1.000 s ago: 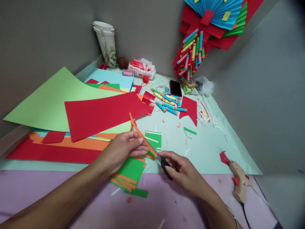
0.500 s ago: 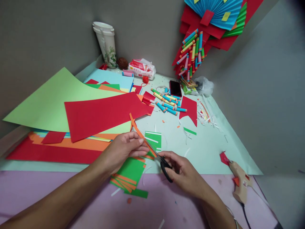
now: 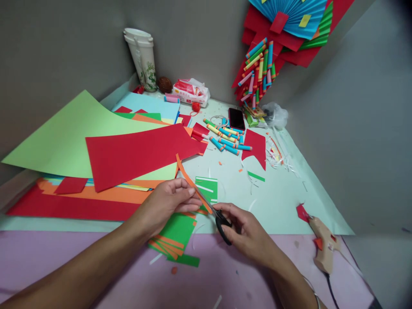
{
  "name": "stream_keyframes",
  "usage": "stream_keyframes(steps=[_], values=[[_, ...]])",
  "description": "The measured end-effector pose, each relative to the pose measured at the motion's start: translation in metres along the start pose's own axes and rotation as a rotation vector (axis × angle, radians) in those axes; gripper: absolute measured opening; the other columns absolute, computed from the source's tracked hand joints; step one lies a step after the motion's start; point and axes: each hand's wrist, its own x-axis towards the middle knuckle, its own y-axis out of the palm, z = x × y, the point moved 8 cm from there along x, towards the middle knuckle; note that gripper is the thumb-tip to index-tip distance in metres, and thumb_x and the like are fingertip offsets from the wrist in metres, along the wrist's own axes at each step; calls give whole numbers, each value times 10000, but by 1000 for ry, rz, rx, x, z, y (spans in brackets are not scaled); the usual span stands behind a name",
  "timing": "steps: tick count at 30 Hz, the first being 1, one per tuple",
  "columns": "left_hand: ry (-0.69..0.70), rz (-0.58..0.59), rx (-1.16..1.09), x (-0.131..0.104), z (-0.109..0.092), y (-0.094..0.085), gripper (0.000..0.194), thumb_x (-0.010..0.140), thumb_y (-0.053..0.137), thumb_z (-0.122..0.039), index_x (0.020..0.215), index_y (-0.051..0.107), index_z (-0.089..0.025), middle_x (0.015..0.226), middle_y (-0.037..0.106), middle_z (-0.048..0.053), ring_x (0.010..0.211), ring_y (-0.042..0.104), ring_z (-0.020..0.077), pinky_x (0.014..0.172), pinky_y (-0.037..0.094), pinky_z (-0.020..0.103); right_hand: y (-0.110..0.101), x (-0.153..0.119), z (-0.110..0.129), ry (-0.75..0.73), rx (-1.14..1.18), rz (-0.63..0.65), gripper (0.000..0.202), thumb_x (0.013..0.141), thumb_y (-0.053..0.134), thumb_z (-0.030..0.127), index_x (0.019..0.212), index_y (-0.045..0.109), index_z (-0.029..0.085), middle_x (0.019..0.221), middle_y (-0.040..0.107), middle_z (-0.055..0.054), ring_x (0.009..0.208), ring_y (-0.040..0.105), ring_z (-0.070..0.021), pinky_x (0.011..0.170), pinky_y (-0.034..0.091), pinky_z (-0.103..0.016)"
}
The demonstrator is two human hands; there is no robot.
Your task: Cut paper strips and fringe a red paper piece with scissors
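Between the thumb and fingers of my left hand (image 3: 177, 198) is a narrow orange paper strip (image 3: 184, 173), slanting from upper left to lower right. My right hand (image 3: 243, 229) is closed around the black handles of a pair of scissors (image 3: 222, 226). The scissor blades lie along the strip's lower part, pointing towards my left fingers. Just below my left hand is a green paper piece (image 3: 180, 231) with several orange strips (image 3: 172, 241) on it. Another green piece (image 3: 206, 189) with white strips lies behind my hands.
Red paper (image 3: 138, 156) and light green paper (image 3: 77, 128) are piled at left. Rolled paper tubes (image 3: 228, 141), a phone (image 3: 236, 119) and a tissue pack (image 3: 191, 92) sit farther back. A glue gun (image 3: 324, 244) lies at right, a white cup (image 3: 143, 60) at back left.
Almost nothing differs. The view has shifted very slightly, while both hands keep their hold on the strip and the scissors.
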Motion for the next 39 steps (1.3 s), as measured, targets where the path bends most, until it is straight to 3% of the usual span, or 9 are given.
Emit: stream_keyframes(steps=[16,29,39], values=[[-7,-44,-30,-1,-1,-1,99,790,713,-210,775,632,-154,720,744,41,689,724,150,731,585,254,0,1,3,-50,-3,-13,406,813,570,114,1210,608,187,836,594,-4,733,529,-136,688,443,-245],[4,0,-33,0,2,-2,131,789,731,-258,777,645,-160,757,735,37,725,724,153,759,584,265,1,2,1,-44,-2,-11,362,852,584,185,1213,609,184,782,558,8,687,495,-133,652,418,-245],[-12,-4,-35,2,2,-2,114,817,701,-218,767,622,-152,736,737,27,708,724,137,737,598,246,2,2,-2,-31,8,-5,394,850,563,124,1237,596,188,785,532,18,691,476,-124,651,401,-237]])
